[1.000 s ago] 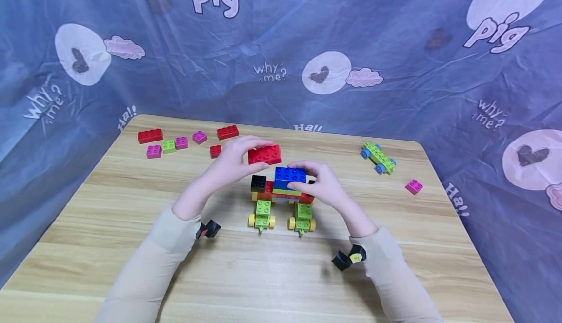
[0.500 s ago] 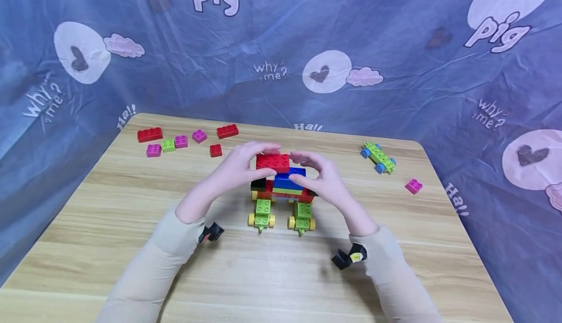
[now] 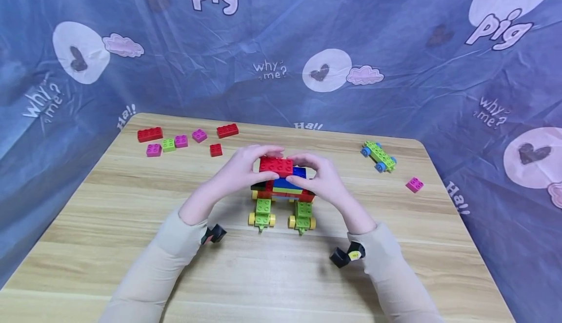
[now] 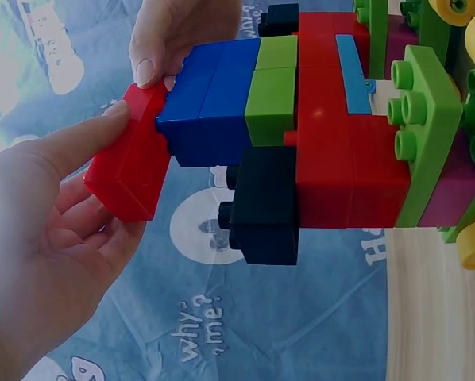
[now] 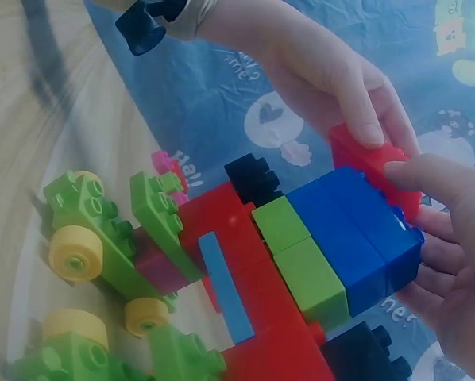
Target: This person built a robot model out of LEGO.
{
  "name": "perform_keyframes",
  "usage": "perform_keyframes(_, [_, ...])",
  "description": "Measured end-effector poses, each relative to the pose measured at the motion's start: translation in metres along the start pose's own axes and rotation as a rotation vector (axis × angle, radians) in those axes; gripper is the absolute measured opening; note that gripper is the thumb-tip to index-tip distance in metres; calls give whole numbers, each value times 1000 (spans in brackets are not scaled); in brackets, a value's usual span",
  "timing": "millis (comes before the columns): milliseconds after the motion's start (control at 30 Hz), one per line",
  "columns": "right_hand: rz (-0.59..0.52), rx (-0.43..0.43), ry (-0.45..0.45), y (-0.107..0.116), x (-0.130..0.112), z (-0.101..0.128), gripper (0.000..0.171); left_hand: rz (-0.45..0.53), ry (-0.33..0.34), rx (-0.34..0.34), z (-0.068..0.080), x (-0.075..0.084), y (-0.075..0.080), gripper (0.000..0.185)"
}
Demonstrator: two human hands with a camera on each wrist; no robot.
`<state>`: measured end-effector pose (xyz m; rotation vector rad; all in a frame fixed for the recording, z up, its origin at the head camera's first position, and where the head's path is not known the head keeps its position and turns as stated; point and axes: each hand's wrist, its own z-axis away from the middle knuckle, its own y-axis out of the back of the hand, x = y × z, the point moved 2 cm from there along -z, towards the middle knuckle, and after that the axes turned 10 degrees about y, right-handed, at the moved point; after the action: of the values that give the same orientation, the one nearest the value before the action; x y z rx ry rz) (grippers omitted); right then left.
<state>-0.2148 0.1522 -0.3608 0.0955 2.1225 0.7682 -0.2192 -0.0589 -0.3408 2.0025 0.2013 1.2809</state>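
In the head view my left hand (image 3: 239, 171) pinches a red toy brick (image 3: 275, 166) between thumb and fingers. The brick sits over the left part of a blue brick layer (image 5: 341, 238), whose right studs remain exposed. At the red brick's right end, my right hand (image 3: 324, 177) has its thumb on it, fingers curled behind. Below the blue lies a lime green layer (image 4: 271, 99), on a red body (image 4: 333, 159) with black bricks (image 4: 265, 206) at its ends. Green wheeled bases (image 3: 262, 220) with yellow wheels carry this build. Whether the red brick is pressed fully down, I cannot tell.
Loose red, pink and lime bricks lie at the back left, among them a long red brick (image 3: 150, 134) and a small red one (image 3: 216, 150). A green wheeled base (image 3: 379, 156) with blue wheels and a pink brick (image 3: 414, 185) lie on the right of the wooden table (image 3: 272, 274).
My left hand has brought the red brick right and down onto the blue layer. My right hand has shifted from the blue brick to the red brick's end.
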Motion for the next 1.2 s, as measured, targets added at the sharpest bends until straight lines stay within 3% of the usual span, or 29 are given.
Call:
perform_keyframes(367, [-5,-4,-23,0,3,3,40,5,-3,25,1,-3,-5,52])
perform_keyframes(800, [-1,-18,-34,1,2,1,40,10,67,56,6,-10,-5,49])
perform_keyframes(1200, [6,-24,-75,0,2,0,37,8,82,54,8,-10,-4,44])
